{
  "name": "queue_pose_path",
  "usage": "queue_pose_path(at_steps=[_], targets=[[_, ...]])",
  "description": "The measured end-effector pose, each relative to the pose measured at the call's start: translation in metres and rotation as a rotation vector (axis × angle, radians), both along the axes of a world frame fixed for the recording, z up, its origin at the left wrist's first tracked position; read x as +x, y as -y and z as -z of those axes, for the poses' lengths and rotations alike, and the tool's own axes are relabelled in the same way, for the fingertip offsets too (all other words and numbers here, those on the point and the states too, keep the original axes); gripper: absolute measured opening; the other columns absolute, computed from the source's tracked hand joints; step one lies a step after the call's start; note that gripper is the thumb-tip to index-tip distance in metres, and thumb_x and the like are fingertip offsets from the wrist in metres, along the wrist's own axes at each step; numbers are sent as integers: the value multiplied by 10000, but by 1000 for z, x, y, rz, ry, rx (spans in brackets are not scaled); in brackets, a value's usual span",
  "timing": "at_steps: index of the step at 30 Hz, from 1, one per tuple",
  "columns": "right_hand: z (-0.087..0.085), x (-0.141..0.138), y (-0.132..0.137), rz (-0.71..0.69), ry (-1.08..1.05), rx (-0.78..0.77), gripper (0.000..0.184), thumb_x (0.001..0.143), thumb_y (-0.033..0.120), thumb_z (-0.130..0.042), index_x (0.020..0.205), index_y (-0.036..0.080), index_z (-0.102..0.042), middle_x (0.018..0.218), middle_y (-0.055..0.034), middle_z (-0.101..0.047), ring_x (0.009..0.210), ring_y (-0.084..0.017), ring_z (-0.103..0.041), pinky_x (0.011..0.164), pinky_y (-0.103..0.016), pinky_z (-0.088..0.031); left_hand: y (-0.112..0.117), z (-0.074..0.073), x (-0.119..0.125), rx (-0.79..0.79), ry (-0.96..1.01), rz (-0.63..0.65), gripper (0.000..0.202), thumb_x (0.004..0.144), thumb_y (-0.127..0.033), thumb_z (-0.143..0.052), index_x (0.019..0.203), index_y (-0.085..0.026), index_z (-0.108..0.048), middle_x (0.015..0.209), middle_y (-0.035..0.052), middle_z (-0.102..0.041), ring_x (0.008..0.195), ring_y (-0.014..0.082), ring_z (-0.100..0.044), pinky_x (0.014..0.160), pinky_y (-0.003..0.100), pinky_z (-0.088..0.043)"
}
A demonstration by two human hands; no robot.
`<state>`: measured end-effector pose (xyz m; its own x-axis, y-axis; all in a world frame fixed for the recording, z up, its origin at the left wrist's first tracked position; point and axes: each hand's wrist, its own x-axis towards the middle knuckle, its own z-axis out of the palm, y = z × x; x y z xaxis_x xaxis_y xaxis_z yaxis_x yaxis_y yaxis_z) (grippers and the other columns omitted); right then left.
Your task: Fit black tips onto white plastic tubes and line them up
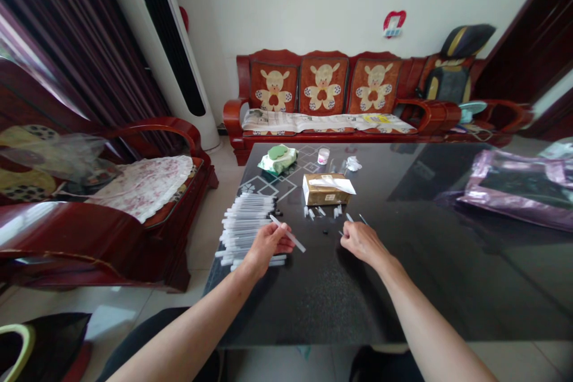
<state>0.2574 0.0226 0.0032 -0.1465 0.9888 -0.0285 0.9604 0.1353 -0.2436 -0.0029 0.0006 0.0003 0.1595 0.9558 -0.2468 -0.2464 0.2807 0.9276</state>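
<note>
My left hand (267, 243) is closed around a slim, frosted white pen barrel (296, 242), which slants down to the right. Just left of it lies a pile of similar pen barrels (244, 222), with small black parts (278, 212) at its right edge. My right hand (362, 242) is low over the dark table (322, 298), its fingers pinched together. A thin tip pokes out left of those fingers, but what they hold is too small to name. Close to that hand lie a thin rod (363, 220), a small black piece (325, 232) and several short clear pieces (310, 213).
A tissue box (329, 194) stands beyond the hands, with a green wipes pack (277, 161), a small jar (323, 156) and a crumpled tissue (353, 163) farther back. A purple-edged clear bag (514, 191) lies at the right. Wooden seats stand behind and to the left.
</note>
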Motion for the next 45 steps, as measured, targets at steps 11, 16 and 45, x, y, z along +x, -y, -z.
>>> queue_pose_path(at_steps=[11,16,45], targets=[[-4,-23,19,-256,-462,-135,77,715,127,-493,670,177,-530,518,39,-585,406,-98,-593,370,-147,-341,-18,-3,-20,123,124,-294,362,724,-422,-690,884,-113,-591,779,73,-683,717,155,-662,723,304,-546],[-5,-25,19,-294,-488,-130,112,669,79,-495,624,170,-541,479,39,-578,413,-95,-567,415,-163,-340,-22,-4,-24,116,139,-315,369,720,-420,-692,891,-110,-589,783,68,-681,704,144,-657,720,299,-546],[2,-40,21,-264,-785,-253,45,706,144,-519,707,166,-558,532,37,-571,438,-106,-571,400,-177,-394,-3,0,-2,15,54,-106,333,732,-391,-703,863,-91,-639,709,67,-673,654,133,-646,650,241,-537]])
